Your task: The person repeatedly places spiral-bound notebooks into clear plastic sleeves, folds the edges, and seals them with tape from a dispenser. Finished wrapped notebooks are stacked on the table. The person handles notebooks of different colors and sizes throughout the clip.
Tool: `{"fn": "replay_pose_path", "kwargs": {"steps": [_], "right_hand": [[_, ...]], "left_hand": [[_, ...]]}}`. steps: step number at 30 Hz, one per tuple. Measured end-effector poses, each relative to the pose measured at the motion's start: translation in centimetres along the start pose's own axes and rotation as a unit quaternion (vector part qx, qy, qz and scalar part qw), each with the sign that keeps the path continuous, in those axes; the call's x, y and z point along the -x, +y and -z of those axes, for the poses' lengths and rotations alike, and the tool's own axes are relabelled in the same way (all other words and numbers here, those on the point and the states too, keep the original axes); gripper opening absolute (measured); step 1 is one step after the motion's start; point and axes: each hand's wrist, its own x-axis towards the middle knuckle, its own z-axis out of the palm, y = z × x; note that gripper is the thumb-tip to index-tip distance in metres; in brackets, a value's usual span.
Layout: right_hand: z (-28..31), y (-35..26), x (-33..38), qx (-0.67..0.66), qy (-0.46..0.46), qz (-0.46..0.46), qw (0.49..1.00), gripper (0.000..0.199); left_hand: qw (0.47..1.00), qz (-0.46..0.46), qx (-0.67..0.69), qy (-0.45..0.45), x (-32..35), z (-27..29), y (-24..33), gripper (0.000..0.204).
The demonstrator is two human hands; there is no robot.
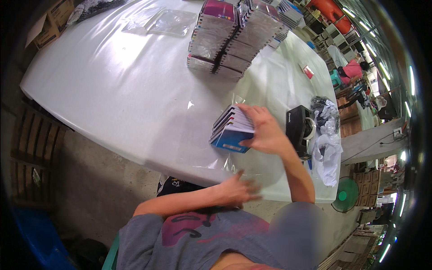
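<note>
A small stack of notebooks [231,128] with a blue cover on the near side stands on the white-covered table [117,90]. My right hand [265,128] grips the stack from its right side, thumb on the blue cover and fingers over the far top edge. Clear plastic film [228,163] shows below the stack, near the table's front edge. Close to that film is my left hand [238,190], blurred by motion, with its fingers apart and nothing visible in them. A black tape dispenser [297,128] stands to the right of my right hand.
Tall stacks of plastic-wrapped notebooks [213,38] stand at the far side. Clear plastic bags [173,22] lie left of them. Crumpled white plastic [327,150] lies along the right edge. A cardboard box [56,20] is at far left; another person [353,69] is in the background.
</note>
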Motion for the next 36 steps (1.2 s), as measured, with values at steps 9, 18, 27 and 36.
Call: {"fn": "replay_pose_path", "kwargs": {"steps": [9, 18, 27, 36], "right_hand": [[-3.8, 3.6, 2.8, -0.317, 0.133, -0.006, 0.939, 0.12], [-10.3, 2.7, 4.4, -0.507, 0.264, -0.053, 0.819, 0.131], [-13.1, 5.8, 5.7, -0.459, 0.199, -0.087, 0.862, 0.095], [-14.4, 6.4, 6.2, -0.319, 0.17, -0.112, 0.926, 0.071]], "left_hand": [[0.801, 0.203, 0.243, 0.509, 2.4, 8.5, -6.5, 0.125], [0.788, 0.207, 0.311, 0.489, -0.4, 7.0, -6.6, 0.108], [0.74, 0.219, 0.449, 0.45, -0.5, 5.3, -7.7, 0.103], [0.787, 0.262, 0.373, 0.416, 1.2, 4.6, -9.0, 0.09]]}}
